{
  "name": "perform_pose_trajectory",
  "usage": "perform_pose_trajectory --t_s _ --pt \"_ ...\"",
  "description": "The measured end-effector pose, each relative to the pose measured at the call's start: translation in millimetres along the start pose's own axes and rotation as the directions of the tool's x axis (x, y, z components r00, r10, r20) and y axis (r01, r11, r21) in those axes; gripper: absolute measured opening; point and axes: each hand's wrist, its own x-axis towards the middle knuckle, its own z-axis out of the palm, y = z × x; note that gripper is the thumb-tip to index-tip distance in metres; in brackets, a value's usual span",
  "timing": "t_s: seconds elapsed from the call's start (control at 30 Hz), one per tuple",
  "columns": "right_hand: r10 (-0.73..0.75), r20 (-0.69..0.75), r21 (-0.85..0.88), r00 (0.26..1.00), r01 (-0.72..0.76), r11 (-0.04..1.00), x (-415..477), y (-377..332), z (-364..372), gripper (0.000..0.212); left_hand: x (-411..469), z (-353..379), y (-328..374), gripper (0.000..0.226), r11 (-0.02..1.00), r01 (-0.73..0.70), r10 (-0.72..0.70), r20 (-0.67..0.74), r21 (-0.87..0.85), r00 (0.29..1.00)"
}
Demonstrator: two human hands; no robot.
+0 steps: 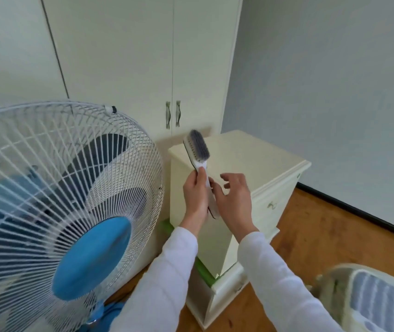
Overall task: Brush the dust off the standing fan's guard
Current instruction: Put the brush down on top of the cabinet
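I am holding a brush (199, 161) upright in my left hand (195, 195), my fingers wrapping around its white handle while the grey bristle head is pointing up and facing right. My right hand (233, 200) is hovering just beside the handle's lower part with its fingers spread loosely; I cannot tell whether its thumb is touching the handle or only sitting next to it. Both of my arms are wearing white sleeves (165, 279).

The standing fan (54, 212) is filling the left side of my view, near my left hand but apart from the brush. Its white wire guard (129, 149) is facing me, with a blue hub (93, 257) at the centre and blue blades showing behind the wires. Small dark specks are dotting the wires on the guard's right side.

Behind my hands a cream bedside cabinet (260, 168) is standing on the wooden floor (335, 238), with green tape (203, 269) running along its lower left edge. A tall pale wardrobe (143, 56) with two metal handles is rising behind the fan and cabinet. At the lower right corner a blurred pale object (373, 300) with slats is showing.
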Motion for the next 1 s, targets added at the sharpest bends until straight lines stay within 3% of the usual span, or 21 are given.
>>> perform_pose_trajectory --t_s 0.2,0.37,0.6,0.7,0.8,1.0 --pt "0.014 0.212 -0.032 0.977 -0.007 0.999 41 28 10 0.022 43 34 -15 0.031 0.997 0.048 -0.05 -0.025 -0.055 0.998" --pt "0.02 0.228 -0.078 0.973 -0.002 0.997 85 54 16 0.027 77 64 -30 0.031 0.999 0.036 -0.036 -0.037 -0.012 0.999" --pt "0.036 0.255 -0.122 0.966 -0.005 0.993 143 94 17 0.032 118 99 -45 0.039 0.972 -0.011 0.035 -0.098 0.235 0.995" --pt "0.075 0.293 -0.192 0.953 -0.018 0.981 163 113 23 0.024 132 103 -50 0.024 0.896 -0.065 0.144 -0.15 0.438 0.978" --pt "0.093 0.35 -0.281 0.932 0.01 0.96 176 126 30 0.02 147 96 -59 0.03 0.773 -0.025 0.226 -0.239 0.634 0.944" --pt "0.086 0.473 -0.391 0.877 0.122 0.912 192 138 46 0.02 162 87 -68 0.033 0.632 0.089 0.269 -0.325 0.77 0.907"
